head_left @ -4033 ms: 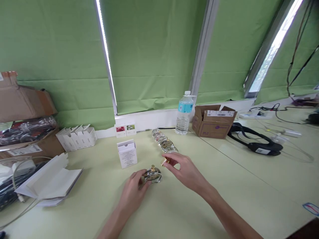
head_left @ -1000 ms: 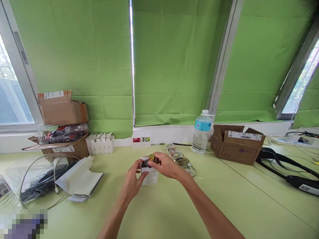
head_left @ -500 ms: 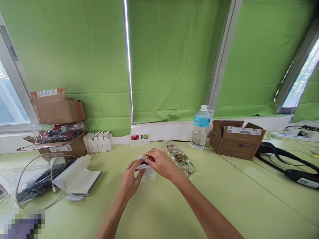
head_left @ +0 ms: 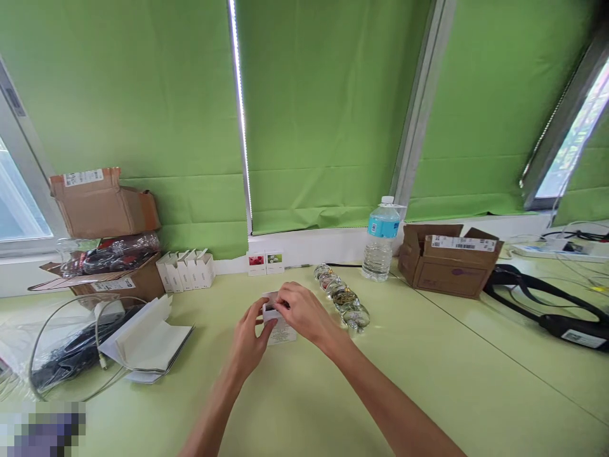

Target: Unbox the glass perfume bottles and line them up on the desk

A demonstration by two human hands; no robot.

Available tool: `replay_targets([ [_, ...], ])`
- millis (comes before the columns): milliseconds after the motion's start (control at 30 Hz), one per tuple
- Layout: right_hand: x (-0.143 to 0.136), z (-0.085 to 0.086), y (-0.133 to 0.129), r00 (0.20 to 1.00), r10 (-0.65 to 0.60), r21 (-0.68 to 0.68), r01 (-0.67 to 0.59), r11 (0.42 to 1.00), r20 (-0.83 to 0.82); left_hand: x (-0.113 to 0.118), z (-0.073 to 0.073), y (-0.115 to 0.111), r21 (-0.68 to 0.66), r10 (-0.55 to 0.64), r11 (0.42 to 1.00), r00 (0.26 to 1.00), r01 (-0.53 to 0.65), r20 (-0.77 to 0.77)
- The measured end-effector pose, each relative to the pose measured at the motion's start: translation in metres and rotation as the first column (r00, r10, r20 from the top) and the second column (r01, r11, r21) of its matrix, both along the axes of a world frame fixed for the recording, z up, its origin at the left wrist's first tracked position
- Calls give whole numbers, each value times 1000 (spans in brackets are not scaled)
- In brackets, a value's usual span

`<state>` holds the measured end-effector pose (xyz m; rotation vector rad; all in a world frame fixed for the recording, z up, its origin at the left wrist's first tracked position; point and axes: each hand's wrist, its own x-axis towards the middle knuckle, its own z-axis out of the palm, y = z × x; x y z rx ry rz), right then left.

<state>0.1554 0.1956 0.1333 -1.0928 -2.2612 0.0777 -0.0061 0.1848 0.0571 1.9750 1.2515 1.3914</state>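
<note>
My left hand point(head_left: 252, 327) is closed round the side of a small white box point(head_left: 272, 314), its thumb at the front face. The box's top is open and its inside looks dark. My right hand point(head_left: 302, 311) has its fingers pinched together at that opening; what they hold, if anything, is hidden. A white printed sheet point(head_left: 284, 334) lies on the table just below the box. To the right of my right hand runs a row of shiny, clear-wrapped round items point(head_left: 345, 299).
Several open white boxes point(head_left: 188, 271) and two picture-fronted boxes point(head_left: 257, 263) stand along the wall. A water bottle point(head_left: 380, 244) and an open cardboard box point(head_left: 447, 270) are at the right, beside a black headset-like strap point(head_left: 561, 317). Papers point(head_left: 143, 346) and cables lie left.
The amber-brown thing that showed at my right fingertips is out of sight at the box's opening. My left hand keeps its hold on the box. The view has shifted slightly.
</note>
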Motion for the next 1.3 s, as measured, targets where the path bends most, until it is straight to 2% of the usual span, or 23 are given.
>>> replay_targets([
  [300, -1, -1, -1, 982, -33, 112, 12, 994, 186, 2, 7, -5, 18, -17, 1000, 998, 16, 52],
  [433, 1, 0, -2, 966, -48, 92, 25, 995, 255, 3, 9, -5, 23, -26, 999, 997, 24, 78],
  [567, 8, 4, -3, 983, -56, -70, 69, 995, 176, 3, 6, -5, 28, -30, 999, 996, 28, 80],
  [733, 15, 9, -2, 997, -15, -219, 31, 975, 76, 4, 4, -5, 60, -12, 998, 1000, 10, 28],
  [933, 16, 8, -1, 998, 1, -229, 12, 973, 57, 5, 3, -5, 62, -16, 998, 1000, 15, 9],
  [1033, 18, 14, 0, 999, -11, -170, 16, 985, 31, 4, 2, -5, 60, -10, 998, 1000, 10, 10],
  [1100, 23, 20, 2, 998, -66, -104, 66, 992, 0, 4, 1, -4, 56, -15, 998, 1000, 15, -2],
  [1167, 31, 25, 4, 986, -167, -74, 167, 983, 0, 5, 0, -4, 52, -12, 999, 1000, 12, -4],
  [1233, 39, 26, 6, 964, -261, -93, 264, 960, 49, 8, 0, -3, 43, 8, 999, 1000, -9, 23],
  [1300, 45, 23, 5, 955, -275, -162, 290, 943, 113, 10, 0, -2, 21, 31, 999, 997, -33, 68],
])
